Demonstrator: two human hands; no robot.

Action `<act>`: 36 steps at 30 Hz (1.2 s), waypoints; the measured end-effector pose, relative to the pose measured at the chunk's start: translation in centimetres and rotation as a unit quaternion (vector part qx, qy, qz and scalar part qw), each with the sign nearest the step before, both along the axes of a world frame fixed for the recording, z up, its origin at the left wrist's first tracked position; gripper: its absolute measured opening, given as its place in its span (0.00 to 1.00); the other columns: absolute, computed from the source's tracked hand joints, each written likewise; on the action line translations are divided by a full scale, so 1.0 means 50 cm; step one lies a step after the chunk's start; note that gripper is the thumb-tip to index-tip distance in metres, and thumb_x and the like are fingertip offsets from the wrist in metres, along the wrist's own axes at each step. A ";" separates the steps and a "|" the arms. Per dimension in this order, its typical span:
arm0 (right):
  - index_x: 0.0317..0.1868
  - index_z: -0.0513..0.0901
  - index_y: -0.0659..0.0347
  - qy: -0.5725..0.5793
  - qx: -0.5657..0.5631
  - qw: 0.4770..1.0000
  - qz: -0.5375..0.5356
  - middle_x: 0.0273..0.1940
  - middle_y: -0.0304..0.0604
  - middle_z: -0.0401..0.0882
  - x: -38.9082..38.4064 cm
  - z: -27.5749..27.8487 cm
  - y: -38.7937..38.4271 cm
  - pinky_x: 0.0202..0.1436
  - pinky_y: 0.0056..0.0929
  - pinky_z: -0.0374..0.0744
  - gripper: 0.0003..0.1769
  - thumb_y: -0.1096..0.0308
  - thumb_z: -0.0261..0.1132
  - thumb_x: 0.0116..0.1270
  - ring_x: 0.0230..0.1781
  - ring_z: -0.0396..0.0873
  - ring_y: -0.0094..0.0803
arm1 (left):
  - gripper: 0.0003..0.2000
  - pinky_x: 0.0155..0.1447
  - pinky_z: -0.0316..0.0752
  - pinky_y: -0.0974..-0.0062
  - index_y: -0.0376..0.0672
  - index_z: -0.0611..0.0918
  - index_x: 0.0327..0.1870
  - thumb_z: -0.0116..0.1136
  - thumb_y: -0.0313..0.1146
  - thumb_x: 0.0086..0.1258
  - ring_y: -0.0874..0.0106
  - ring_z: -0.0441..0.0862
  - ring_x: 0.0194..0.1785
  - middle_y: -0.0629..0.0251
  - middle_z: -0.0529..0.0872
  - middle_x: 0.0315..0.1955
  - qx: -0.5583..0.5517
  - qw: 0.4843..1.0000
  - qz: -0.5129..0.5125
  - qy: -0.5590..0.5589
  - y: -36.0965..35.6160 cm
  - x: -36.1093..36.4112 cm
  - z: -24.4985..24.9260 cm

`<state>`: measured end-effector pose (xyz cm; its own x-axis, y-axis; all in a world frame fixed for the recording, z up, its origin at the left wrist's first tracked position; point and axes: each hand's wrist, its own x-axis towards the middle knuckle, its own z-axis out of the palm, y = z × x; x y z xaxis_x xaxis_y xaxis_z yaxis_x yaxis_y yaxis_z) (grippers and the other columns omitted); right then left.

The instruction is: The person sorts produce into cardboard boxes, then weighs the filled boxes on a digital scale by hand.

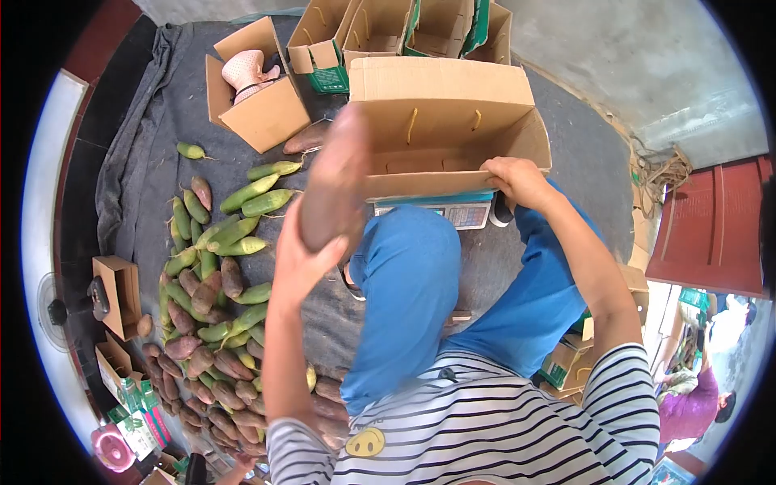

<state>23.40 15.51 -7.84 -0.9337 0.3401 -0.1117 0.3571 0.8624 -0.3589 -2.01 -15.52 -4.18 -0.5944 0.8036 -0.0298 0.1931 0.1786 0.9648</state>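
Note:
My left hand grips a large, long reddish-brown sweet potato, blurred at its upper end and held upright just left of the open cardboard box. On the box's near rim, at its right corner, lies my right hand, fingers curled over the edge. Inside, the visible part of the box shows bare cardboard and yellow cord handles. It rests on a blue scale whose keypad faces me. Green radishes and more sweet potatoes are heaped on the dark cloth to my left.
Several open cartons stand behind the box. A smaller carton holds a pink patterned cloth item. Another sweet potato lies beside it. At far left are a fan and small boxes. A person in purple is at right.

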 end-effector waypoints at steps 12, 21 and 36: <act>0.45 0.77 0.57 0.030 -0.018 0.999 0.022 0.39 0.46 0.79 -0.013 -0.006 0.016 0.44 0.40 0.76 0.11 0.72 0.62 0.60 0.43 0.79 0.47 | 0.49 0.43 0.81 0.69 0.31 0.68 0.64 0.70 0.56 0.42 0.62 0.79 0.53 0.51 0.78 0.54 -0.206 0.948 -0.238 0.043 0.425 -0.027 -0.052; 0.45 0.78 0.58 0.039 -0.021 0.998 0.037 0.40 0.47 0.80 -0.016 -0.005 0.005 0.47 0.39 0.76 0.12 0.76 0.62 0.60 0.45 0.79 0.47 | 0.50 0.48 0.79 0.70 0.28 0.67 0.65 0.69 0.58 0.44 0.59 0.80 0.54 0.46 0.75 0.59 -0.246 0.911 -0.295 0.147 0.429 -0.018 -0.103; 0.47 0.77 0.64 0.009 -0.099 0.995 -0.003 0.41 0.48 0.78 -0.011 -0.012 0.022 0.50 0.30 0.75 0.10 0.76 0.60 0.65 0.44 0.78 0.42 | 0.13 0.45 0.76 0.72 0.39 0.80 0.43 0.62 0.37 0.63 0.70 0.83 0.39 0.57 0.86 0.34 -0.360 0.899 0.241 0.072 -0.536 -0.083 -0.388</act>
<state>22.84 16.64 -8.44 -0.9339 0.3192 -0.1610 0.3548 0.7715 -0.5282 -6.14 -42.32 -23.56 -0.9074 0.2561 -0.3332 0.0407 0.8426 0.5370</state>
